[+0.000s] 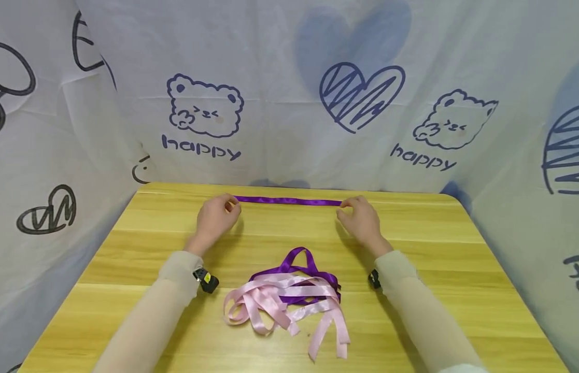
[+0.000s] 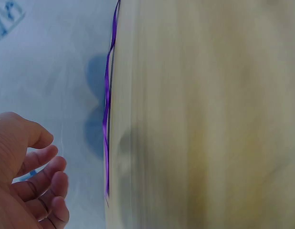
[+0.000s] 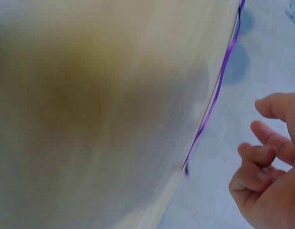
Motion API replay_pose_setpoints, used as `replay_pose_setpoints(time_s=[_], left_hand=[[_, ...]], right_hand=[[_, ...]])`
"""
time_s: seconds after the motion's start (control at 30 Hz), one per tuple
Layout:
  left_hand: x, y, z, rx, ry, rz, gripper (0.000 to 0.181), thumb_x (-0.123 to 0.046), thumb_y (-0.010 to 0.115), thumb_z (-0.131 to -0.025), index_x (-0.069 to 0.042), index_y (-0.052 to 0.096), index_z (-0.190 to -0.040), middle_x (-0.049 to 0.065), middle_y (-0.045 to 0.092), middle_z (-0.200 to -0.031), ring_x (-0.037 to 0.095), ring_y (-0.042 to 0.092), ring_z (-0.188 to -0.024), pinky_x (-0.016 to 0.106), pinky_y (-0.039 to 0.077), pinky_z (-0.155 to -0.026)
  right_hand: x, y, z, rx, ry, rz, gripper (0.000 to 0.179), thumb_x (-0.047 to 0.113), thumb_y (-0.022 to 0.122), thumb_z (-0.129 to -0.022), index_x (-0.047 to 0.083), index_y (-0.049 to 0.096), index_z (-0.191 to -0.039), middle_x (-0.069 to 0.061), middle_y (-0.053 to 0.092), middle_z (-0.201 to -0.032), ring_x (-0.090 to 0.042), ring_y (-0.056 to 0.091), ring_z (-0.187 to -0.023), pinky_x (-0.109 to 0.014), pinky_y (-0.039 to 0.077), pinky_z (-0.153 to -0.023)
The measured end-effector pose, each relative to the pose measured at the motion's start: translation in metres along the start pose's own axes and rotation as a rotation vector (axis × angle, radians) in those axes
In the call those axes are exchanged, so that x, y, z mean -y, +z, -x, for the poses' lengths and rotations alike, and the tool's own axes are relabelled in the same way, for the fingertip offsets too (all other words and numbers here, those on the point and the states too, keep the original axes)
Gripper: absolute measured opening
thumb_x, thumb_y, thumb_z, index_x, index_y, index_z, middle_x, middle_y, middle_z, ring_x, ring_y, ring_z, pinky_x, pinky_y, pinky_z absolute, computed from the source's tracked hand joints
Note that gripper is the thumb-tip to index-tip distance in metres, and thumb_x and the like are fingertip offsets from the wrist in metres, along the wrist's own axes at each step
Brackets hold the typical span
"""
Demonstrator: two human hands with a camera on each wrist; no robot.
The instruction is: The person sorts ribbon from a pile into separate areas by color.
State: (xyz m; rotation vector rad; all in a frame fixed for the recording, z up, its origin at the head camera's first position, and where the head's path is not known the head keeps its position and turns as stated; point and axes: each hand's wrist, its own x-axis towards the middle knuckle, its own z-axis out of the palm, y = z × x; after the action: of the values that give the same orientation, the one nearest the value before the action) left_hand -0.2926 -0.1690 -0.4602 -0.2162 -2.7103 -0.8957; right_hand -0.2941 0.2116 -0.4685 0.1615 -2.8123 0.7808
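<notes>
A purple ribbon (image 1: 289,201) lies stretched sideways along the far part of the table. At its left end is my left hand (image 1: 217,216). In the left wrist view, the fingers (image 2: 54,164) are loosely bent, with thumb and forefinger apart and the ribbon (image 2: 107,95) lying beyond them. My right hand (image 1: 361,220) is by the other end. Its thumb and forefinger also stand apart in the right wrist view, beside the ribbon (image 3: 219,88), while the other fingers bend inward. Neither wrist view shows ribbon between the fingers.
Nearer me on the wooden table (image 1: 438,311) is a loose heap of pink ribbons (image 1: 266,298) with purple ribbons (image 1: 296,269) among them. A white cloth (image 1: 280,62) with drawn bears and hearts hangs behind the far edge.
</notes>
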Motion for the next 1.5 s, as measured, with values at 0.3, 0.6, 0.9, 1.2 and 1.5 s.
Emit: replay_pose_setpoints(time_s=[0.3, 0.6, 0.9, 1.2, 1.5], left_hand=[[-0.046, 0.012, 0.03, 0.203, 0.181, 0.029, 0.017, -0.019, 0.07, -0.098, -0.005, 0.076, -0.106, 0.009, 0.075, -0.093, 0.022, 0.066, -0.081, 0.04, 0.055, -0.076], [-0.072, 0.034, 0.057, 0.383, 0.273, 0.064, 0.025, -0.022, 0.07, -0.097, -0.004, 0.077, -0.114, 0.003, 0.072, -0.088, 0.013, 0.061, -0.076, 0.034, 0.055, -0.075], [-0.078, 0.041, 0.069, 0.459, 0.284, 0.053, 0.025, -0.021, 0.074, -0.095, -0.006, 0.077, -0.115, -0.005, 0.06, -0.068, 0.009, 0.051, -0.06, 0.028, 0.044, -0.06], [-0.076, 0.052, 0.076, 0.422, 0.266, 0.025, 0.023, -0.032, 0.077, -0.095, -0.01, 0.078, -0.102, -0.008, 0.06, -0.066, 0.009, 0.052, -0.06, 0.029, 0.043, -0.058], [-0.077, 0.056, 0.078, 0.401, 0.274, 0.0, 0.02, -0.031, 0.08, -0.091, -0.013, 0.075, -0.097, -0.006, 0.063, -0.071, 0.012, 0.054, -0.063, 0.033, 0.046, -0.06]], right_hand=[[0.037, 0.01, 0.029, 0.168, -0.275, -0.075, 0.013, 0.018, 0.07, -0.1, 0.008, 0.077, -0.101, -0.007, 0.076, -0.097, -0.017, 0.065, -0.078, -0.038, 0.056, -0.076], [0.072, 0.016, 0.053, 0.345, -0.395, -0.076, 0.017, 0.023, 0.07, -0.101, 0.009, 0.076, -0.108, -0.003, 0.074, -0.097, -0.013, 0.064, -0.078, -0.031, 0.055, -0.073], [0.082, 0.025, 0.067, 0.322, -0.496, -0.011, 0.022, 0.016, 0.074, -0.095, 0.007, 0.075, -0.114, -0.006, 0.072, -0.101, -0.018, 0.066, -0.086, -0.04, 0.057, -0.08], [0.086, 0.032, 0.071, 0.311, -0.47, 0.062, 0.031, 0.016, 0.075, -0.094, 0.005, 0.071, -0.122, -0.01, 0.071, -0.107, -0.021, 0.065, -0.087, -0.043, 0.057, -0.079], [0.083, 0.039, 0.069, 0.283, -0.436, 0.128, 0.02, 0.011, 0.075, -0.092, 0.005, 0.074, -0.111, -0.008, 0.065, -0.094, -0.021, 0.062, -0.077, -0.04, 0.054, -0.068]])
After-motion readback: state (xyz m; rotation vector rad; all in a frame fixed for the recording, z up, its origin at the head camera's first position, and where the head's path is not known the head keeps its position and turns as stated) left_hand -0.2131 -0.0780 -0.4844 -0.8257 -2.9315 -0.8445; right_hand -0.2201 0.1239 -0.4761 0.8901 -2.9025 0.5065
